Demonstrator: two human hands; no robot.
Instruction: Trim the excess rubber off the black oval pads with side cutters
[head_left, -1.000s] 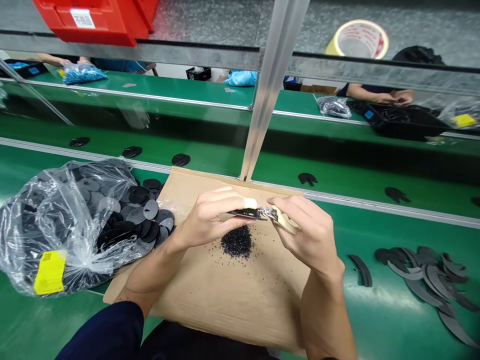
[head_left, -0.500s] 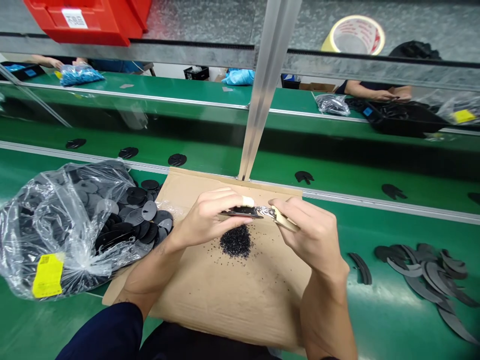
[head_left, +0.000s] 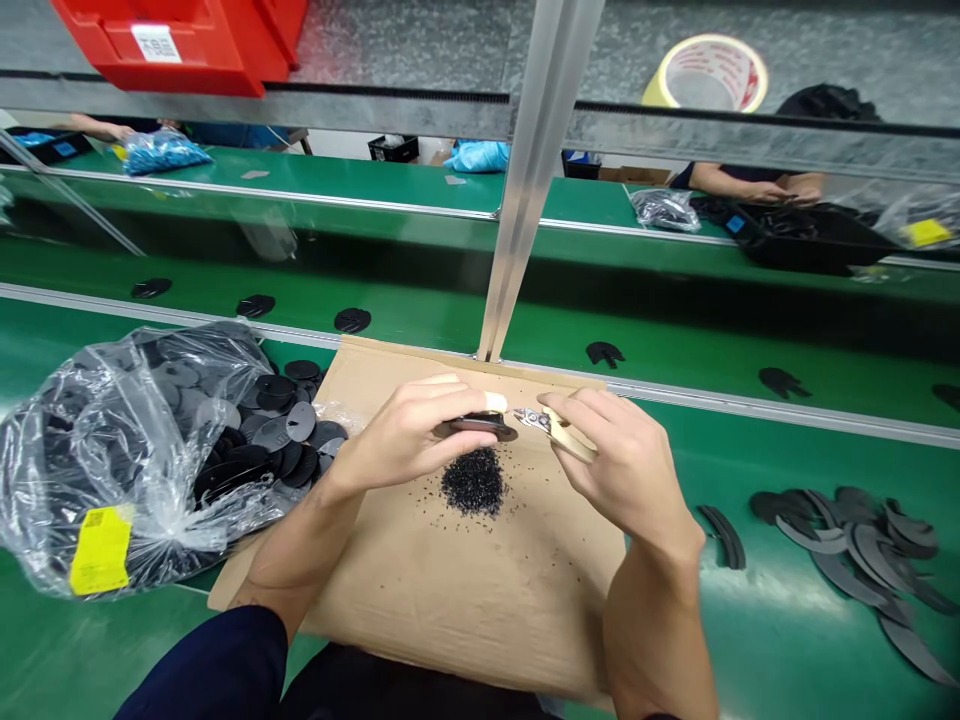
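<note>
Looking from the left, a clear bag (head_left: 127, 450) lies full of round black pieces, so a lot looks left to do. The left hand (head_left: 409, 435) pinches one black disc (head_left: 480, 426) flat, just above a heap of black crumbs (head_left: 472, 483) on the cardboard (head_left: 465, 600). The right hand (head_left: 622, 470) is closed around a small cutter (head_left: 555, 432), its tip just beside the disc's edge. Far right, curved black strips (head_left: 855, 550) lie on the green table (head_left: 750, 640), so I think some cutting is done. Room is tight at the back, where a metal rail (head_left: 750, 405) and a post (head_left: 525, 180) stand near the hands.
</note>
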